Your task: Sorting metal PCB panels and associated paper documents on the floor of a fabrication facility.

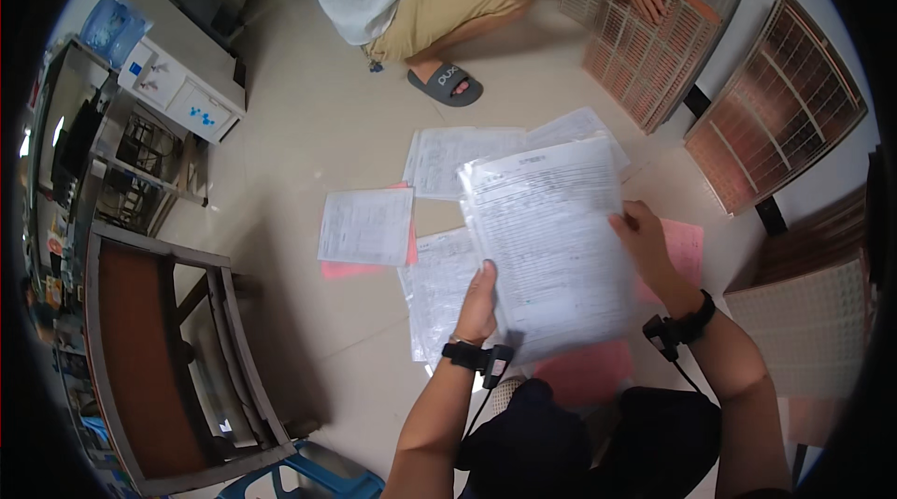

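Here's the white printed form [551, 247] in its clear plastic sleeve [468, 192], held up portrait-wise, face toward us; heading at the far end, tightly packed lines running down the page, too small to read; the sleeve's glossy, crinkled margin shows along the left edge; the whole thing sits slightly canted, bottom edge smeared with blur; it's hanging over papers [369, 225] spread on the tiled floor [308, 139].

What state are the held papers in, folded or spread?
Spread: the papers show one broad printed face, no fold visible, between the left hand and right hand.
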